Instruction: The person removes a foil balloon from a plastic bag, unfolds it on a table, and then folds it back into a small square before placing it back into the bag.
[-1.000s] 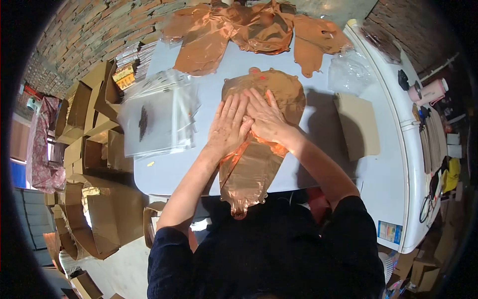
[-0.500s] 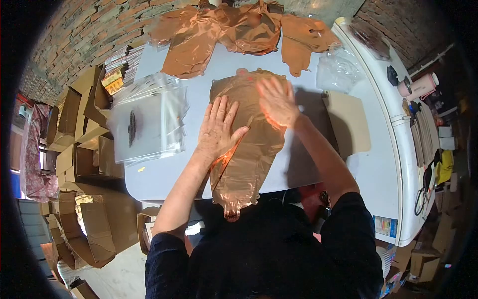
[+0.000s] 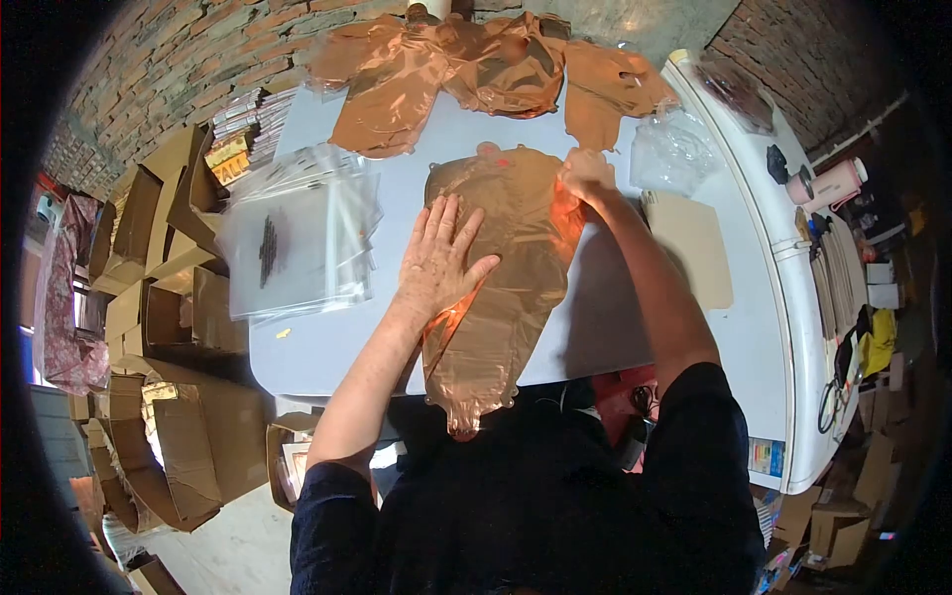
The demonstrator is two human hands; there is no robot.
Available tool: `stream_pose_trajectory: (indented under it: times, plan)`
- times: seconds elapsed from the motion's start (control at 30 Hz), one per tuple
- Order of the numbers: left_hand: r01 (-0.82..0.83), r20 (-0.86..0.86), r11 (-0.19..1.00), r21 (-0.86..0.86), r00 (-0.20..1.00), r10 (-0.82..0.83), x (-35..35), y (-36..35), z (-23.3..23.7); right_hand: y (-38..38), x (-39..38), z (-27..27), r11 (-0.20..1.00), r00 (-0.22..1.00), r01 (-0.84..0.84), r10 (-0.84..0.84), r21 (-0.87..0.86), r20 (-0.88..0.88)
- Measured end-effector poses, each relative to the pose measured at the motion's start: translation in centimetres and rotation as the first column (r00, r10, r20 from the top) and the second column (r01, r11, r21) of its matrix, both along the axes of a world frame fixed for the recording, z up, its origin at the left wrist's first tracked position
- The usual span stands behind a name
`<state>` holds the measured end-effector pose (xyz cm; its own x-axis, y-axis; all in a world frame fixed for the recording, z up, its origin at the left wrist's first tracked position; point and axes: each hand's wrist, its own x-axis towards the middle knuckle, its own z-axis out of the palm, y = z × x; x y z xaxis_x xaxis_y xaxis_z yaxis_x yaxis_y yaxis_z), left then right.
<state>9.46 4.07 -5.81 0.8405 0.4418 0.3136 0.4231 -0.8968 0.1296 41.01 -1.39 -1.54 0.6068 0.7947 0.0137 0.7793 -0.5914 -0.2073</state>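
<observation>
A flat, uninflated copper-coloured foil balloon lies lengthwise on the table, its narrow tabbed end hanging over the near edge. My left hand rests flat on its left side, fingers stretched out and thumb apart. At the balloon's upper right edge, my right hand is closed, with the fingers curled against the foil border. The foil beside that hand glows orange. Several more copper foil balloons are heaped at the far side of the table.
Clear plastic sleeves are stacked at the left of the table. Crumpled clear plastic and a beige card lie to the right. Open cardboard boxes stand left of the table. A pink and white cylinder lies on the right-hand white surface.
My right hand has moved from lying spread on the foil out to the upper right edge, and its fingers have closed there. The left hand stays in place on the balloon.
</observation>
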Motion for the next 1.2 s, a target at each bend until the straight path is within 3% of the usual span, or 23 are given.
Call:
stream_pose_trajectory:
  times: [0.13,0.23,0.33,0.43,0.53,0.63,0.73,0.83,0.93,0.97,1.2]
  plan:
    - [-0.002,-0.011,1.000,-0.031,1.000,0.001,0.0,-0.1,0.2,0.9,-0.2,3.0,0.996,0.992,-0.090,0.089,-0.010,-0.091]
    - [0.004,0.001,1.000,-0.030,1.000,-0.004,-0.1,-0.1,0.3,1.7,0.5,2.3,0.934,0.971,-0.209,0.233,0.289,-0.049]
    - [0.011,0.015,1.000,-0.015,1.000,-0.011,-0.1,-0.1,0.2,3.6,-0.2,2.9,0.877,0.879,-0.233,0.375,0.420,-0.295]
    - [0.011,0.033,1.000,0.010,0.999,-0.011,-0.1,0.0,0.1,5.1,-4.7,4.8,0.927,0.921,-0.145,0.253,0.345,-0.295]
    - [0.009,0.023,1.000,0.000,1.000,-0.009,-0.1,-0.1,0.2,5.1,-8.8,5.5,0.928,0.711,-0.005,0.265,0.372,-0.652]
    - [0.010,0.019,1.000,-0.011,1.000,-0.010,0.0,0.0,0.1,5.0,-8.9,3.0,0.919,0.773,-0.050,0.283,0.390,-0.568]
    - [0.010,0.023,1.000,-0.014,1.000,-0.009,0.0,0.0,0.0,3.7,-5.6,0.0,0.752,0.768,-0.011,0.428,0.659,-0.476]
    - [0.006,0.007,1.000,-0.020,1.000,-0.005,-0.1,-0.1,0.1,0.0,-1.8,-1.4,0.806,0.934,-0.256,0.349,0.534,-0.079]
    - [-0.009,-0.043,1.000,-0.025,0.999,0.008,0.1,0.1,0.1,-3.2,-2.9,-3.8,0.792,0.813,-0.530,0.373,0.303,0.446]
    - [-0.012,-0.046,1.000,-0.020,0.999,0.011,0.1,0.1,0.0,-3.7,-3.9,-3.7,0.871,0.836,-0.475,0.400,0.129,0.377]
    - [-0.006,-0.022,1.000,-0.019,1.000,0.005,0.0,-0.1,0.3,-2.6,-7.0,-4.2,0.867,0.826,-0.497,0.458,0.039,0.328]
